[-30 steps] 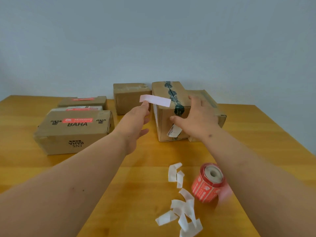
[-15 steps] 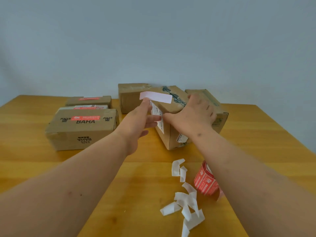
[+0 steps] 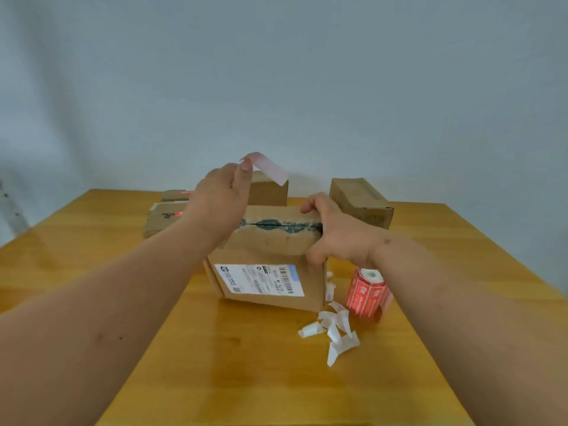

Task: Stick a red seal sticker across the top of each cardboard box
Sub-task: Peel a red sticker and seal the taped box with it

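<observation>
Head view, only one there is: right hand [image 3: 335, 238] is clamped over the right end of the cardboard box [image 3: 270, 265], thumb on the front face, fingers curled over the top edge. Left hand [image 3: 221, 198] pinches one end of the seal sticker [image 3: 267, 167], held up above the box's left end, the rest dangling free

What could go sideways imo: that loose end could fold onto itself or grab the wrong spot first, and the lumpy old tape [image 3: 276, 224] along the top seam might stop it bonding flat. Box could also skid on the desk [image 3: 246, 364] if the right hand eases off

Containers: box is closed, contents unknown. Sticker roll [image 3: 367, 292] sits just under the right wrist, peeled backings [image 3: 335, 330] beside it
</observation>
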`<state>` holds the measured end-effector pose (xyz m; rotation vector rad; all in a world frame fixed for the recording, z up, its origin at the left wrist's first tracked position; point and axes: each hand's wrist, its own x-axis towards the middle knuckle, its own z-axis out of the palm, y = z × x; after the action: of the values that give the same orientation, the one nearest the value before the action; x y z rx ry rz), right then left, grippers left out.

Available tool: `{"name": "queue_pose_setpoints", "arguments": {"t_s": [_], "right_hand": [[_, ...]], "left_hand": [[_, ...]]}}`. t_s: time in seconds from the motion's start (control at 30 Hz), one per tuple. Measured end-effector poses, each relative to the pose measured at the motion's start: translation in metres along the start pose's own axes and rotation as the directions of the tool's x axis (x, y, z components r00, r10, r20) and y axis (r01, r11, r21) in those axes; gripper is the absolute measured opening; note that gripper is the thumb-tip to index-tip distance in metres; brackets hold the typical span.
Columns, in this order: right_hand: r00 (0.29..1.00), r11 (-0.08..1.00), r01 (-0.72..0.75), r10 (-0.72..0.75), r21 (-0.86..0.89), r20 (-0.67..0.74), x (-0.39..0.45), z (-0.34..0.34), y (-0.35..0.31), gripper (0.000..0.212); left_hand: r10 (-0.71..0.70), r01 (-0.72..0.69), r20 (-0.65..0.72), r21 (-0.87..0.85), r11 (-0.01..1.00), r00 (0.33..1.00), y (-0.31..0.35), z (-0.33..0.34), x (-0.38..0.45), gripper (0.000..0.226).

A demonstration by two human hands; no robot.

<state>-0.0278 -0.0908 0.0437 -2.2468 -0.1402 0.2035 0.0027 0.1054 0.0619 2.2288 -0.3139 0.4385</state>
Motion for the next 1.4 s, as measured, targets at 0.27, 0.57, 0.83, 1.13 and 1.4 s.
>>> {"name": "queue_pose_setpoints", "arguments": {"t_s": [0.27, 0.57, 0.83, 1.13, 1.4], "right_hand": [[0.988, 0.983, -0.038, 0.063, -0.179, 0.139, 0.000, 0.018, -0.006, 0.089], [0.975, 0.988, 0.097, -0.071, 0.116, -0.211, 0.016, 0.011, -0.026, 0.029], [0.994, 0.714, -0.017, 0.089, 0.700, -0.066, 0.042, 0.025, -0.042, 0.024], [0.945, 0.764, 0.140, 0.088, 0.630, -0.316, 0.041, 0.021, -0.029, 0.019], [0.961, 0.868, 0.188, -0.066, 0.459, -0.268, 0.030, 0.026, -0.030, 0.015]], "left_hand": [[-0.133, 0.115, 0.150, 0.120, 0.986, 0.980, -0.034, -0.006, -0.021, 0.076], [-0.097, 0.089, 0.099, 0.078, 0.993, 0.990, -0.042, 0.000, -0.002, 0.092], [-0.050, 0.042, 0.080, 0.102, 0.994, 0.996, -0.051, 0.004, -0.005, 0.088], [-0.084, 0.148, 0.210, -0.307, 0.940, 0.974, -0.049, -0.008, -0.014, 0.012], [-0.198, 0.291, 0.262, -0.390, 0.874, 0.945, -0.044, -0.019, -0.008, 0.027]]}}
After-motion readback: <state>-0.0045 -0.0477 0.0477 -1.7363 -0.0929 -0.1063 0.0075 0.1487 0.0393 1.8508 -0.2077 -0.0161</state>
